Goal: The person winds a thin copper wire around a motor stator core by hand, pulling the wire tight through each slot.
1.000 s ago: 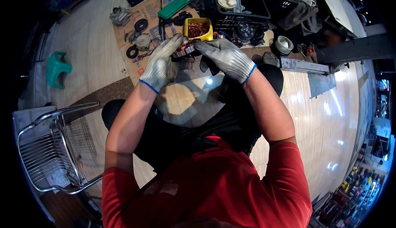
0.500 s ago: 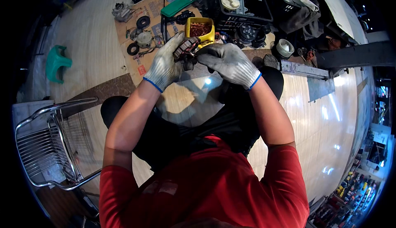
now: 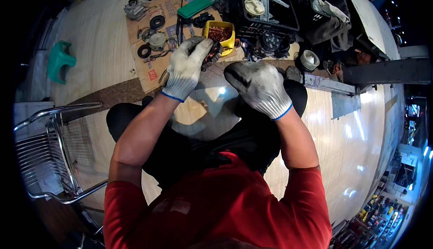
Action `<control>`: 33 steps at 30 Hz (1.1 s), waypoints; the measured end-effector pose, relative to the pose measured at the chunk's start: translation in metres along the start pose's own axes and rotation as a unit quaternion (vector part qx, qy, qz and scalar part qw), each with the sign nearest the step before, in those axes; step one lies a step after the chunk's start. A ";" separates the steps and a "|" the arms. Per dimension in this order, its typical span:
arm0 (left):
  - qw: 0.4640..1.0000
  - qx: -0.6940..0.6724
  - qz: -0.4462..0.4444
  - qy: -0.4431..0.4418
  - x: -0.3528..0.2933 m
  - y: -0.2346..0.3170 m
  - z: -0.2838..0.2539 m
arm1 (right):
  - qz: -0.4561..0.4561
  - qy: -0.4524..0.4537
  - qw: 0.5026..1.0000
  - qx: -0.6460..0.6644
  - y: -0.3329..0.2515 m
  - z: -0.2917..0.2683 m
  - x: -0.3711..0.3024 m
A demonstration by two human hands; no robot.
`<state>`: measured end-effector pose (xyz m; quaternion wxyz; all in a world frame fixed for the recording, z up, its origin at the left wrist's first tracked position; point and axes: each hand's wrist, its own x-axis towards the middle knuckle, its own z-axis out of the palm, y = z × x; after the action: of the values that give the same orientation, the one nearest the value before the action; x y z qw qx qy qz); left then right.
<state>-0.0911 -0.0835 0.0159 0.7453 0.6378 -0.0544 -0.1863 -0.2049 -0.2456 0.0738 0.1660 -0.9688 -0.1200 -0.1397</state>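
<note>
My left hand (image 3: 187, 64), in a white knit glove with a blue cuff, grips a motor stator core (image 3: 212, 56), a dark ring with reddish-brown slots, mostly hidden by the fingers. To its right, my gloved right hand (image 3: 259, 84) is apart from the core. Its darkened fingers are curled closed, and what they hold, if anything, is hidden. Just beyond the core stands a yellow container (image 3: 231, 46) with reddish copper-coloured scraps inside.
A cardboard sheet (image 3: 140, 71) bears motor parts, black rings and a green-handled tool (image 3: 196, 6). Black crates (image 3: 266, 28) stand at the far right, near a white fan wheel (image 3: 310, 60) and a metal beam (image 3: 327, 83). At left are a green stool (image 3: 61, 62) and a chrome-framed chair (image 3: 58, 114).
My right hand has drawn away from the stator core, toward me and to the right. My left hand has turned over the core, covering more of it.
</note>
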 end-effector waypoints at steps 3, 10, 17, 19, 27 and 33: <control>1.000 0.022 0.016 -0.015 -0.005 0.010 0.005 | 0.020 -0.019 1.000 -0.005 -0.005 -0.003 -0.002; 0.973 0.208 0.104 0.011 -0.005 0.005 0.001 | 0.011 0.010 0.999 0.030 -0.008 0.004 -0.005; 0.912 0.325 0.247 -0.038 -0.010 0.010 -0.005 | 0.107 0.017 0.990 0.094 -0.009 -0.016 -0.005; 0.991 0.097 0.077 -0.051 -0.008 0.008 -0.002 | 0.103 0.009 0.990 0.092 -0.011 -0.016 -0.005; 0.968 -0.169 -0.141 -0.124 0.003 0.001 -0.006 | 0.128 -0.052 0.990 0.027 -0.004 -0.018 -0.006; 0.959 -0.158 -0.142 -0.189 -0.009 0.010 -0.006 | 0.048 0.007 0.999 0.023 0.005 -0.023 -0.006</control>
<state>-0.0954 -0.0741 0.0259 0.7790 0.4658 -0.0731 -0.4134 -0.2141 -0.2594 0.0911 0.1956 -0.9684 -0.0754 -0.1352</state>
